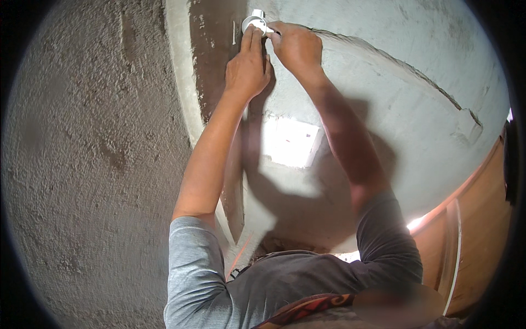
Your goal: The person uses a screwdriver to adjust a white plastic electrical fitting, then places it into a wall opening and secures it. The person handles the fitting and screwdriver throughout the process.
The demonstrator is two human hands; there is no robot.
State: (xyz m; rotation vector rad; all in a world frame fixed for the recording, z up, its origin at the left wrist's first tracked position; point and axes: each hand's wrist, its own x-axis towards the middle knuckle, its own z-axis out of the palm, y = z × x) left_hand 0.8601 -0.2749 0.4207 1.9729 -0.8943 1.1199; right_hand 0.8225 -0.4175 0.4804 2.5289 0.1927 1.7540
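Observation:
High on the pale plastered wall, a white round box with a short stub on top sits close to a brown strip. The straight fingers of my left hand reach up and press against its lower front. At the box's right edge, my right hand is closed with thumb and finger in a pinch. Something small shows between those fingertips, too small to name. Both arms are raised, and the fingers partly cover the box.
A rough groove runs across the wall from near my right hand toward the right. Coarse grey wall fills the left side, beside the brown strip. Below the hands is a bright square patch. An orange-brown panel stands at the right.

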